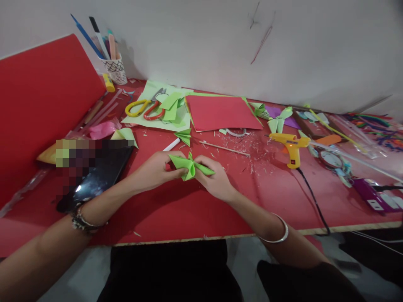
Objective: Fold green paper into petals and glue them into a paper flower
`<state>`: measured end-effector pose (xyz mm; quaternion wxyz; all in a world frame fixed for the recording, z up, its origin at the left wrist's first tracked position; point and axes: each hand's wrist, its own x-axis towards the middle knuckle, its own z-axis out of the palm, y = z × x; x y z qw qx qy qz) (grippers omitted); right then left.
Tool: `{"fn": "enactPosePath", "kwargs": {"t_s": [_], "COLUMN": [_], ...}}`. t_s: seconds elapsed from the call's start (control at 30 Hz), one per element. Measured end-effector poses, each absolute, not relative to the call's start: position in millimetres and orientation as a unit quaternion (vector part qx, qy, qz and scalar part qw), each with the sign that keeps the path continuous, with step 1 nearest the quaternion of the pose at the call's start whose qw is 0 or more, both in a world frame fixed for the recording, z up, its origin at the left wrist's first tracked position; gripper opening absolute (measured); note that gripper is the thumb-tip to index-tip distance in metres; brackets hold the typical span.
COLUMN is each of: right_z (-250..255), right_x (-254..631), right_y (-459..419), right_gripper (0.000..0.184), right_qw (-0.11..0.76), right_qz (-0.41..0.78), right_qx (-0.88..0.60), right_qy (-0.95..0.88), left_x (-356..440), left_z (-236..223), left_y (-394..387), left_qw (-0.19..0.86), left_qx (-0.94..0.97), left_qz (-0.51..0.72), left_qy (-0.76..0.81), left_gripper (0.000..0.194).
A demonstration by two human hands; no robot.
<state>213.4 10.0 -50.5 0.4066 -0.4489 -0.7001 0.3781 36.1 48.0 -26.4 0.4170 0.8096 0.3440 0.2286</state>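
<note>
A folded green paper piece [190, 166] with several pointed flaps sits between both my hands, just above the red table [176, 209]. My left hand [156, 170] pinches its left side with closed fingers. My right hand [214, 179] grips its right side, fingers curled around the paper. A beaded bracelet is on my left wrist and a silver bangle on my right.
Scissors with yellow and red handles [143, 108] lie on green paper sheets behind. A red sheet [220, 112], a yellow glue gun [291, 147] with its black cord, a thin stick [224, 149], a pen cup [115, 69], a dark tablet [97, 178] and paper scraps surround the hands.
</note>
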Motion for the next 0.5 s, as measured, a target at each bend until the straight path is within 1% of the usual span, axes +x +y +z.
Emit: {"fn": "enactPosePath", "kwargs": {"t_s": [0.2,0.4,0.5], "right_z": [-52.0,-56.6,-60.0], "right_x": [212.4,212.1,211.3], "right_y": [10.1,11.6,12.8], "right_gripper": [0.015,0.01,0.008], "right_qw": [0.427,0.458,0.49], "right_qz": [0.393,0.364,0.387], "right_qx": [-0.427,-0.419,-0.422], "right_qy": [-0.693,-0.695,-0.657], "left_x": [36.6,39.0,39.0], "left_z": [-24.9,-24.3,-27.6], "left_y": [46.4,45.7,48.3], "left_qw": [0.481,0.473,0.472], "left_qx": [0.779,0.76,0.76], "left_qz": [0.213,0.248,0.26], "left_qy": [0.34,0.371,0.362], "left_gripper": [0.019,0.016,0.016]}}
